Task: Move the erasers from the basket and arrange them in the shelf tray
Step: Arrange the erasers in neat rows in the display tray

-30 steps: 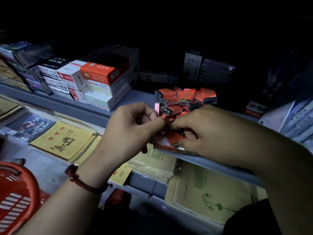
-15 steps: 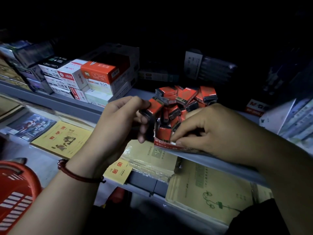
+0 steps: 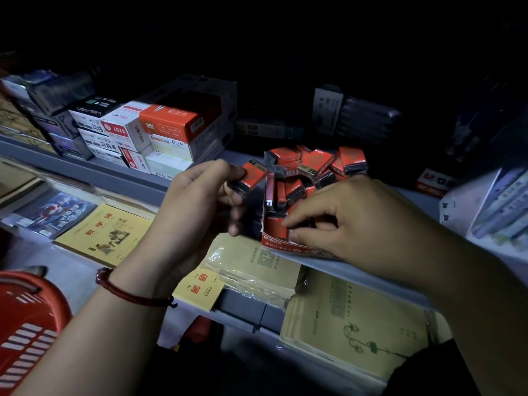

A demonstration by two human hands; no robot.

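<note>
A red cardboard shelf tray sits at the front edge of the grey shelf, heaped with several red-sleeved 2B erasers. My left hand pinches one red eraser just left of the tray, lifted above its rim. My right hand reaches into the tray's front corner, fingertips pinching an upright eraser there. The red basket shows at the lower left, its inside hidden.
Stacked stationery boxes fill the shelf to the left of the tray. An M&G box and white packs stand to the right. Yellow exercise books and wrapped notebooks lie on the lower shelf.
My left hand has drawn away from the tray to the left, lifting one eraser out of the pile. My right hand has stayed at the tray's front corner.
</note>
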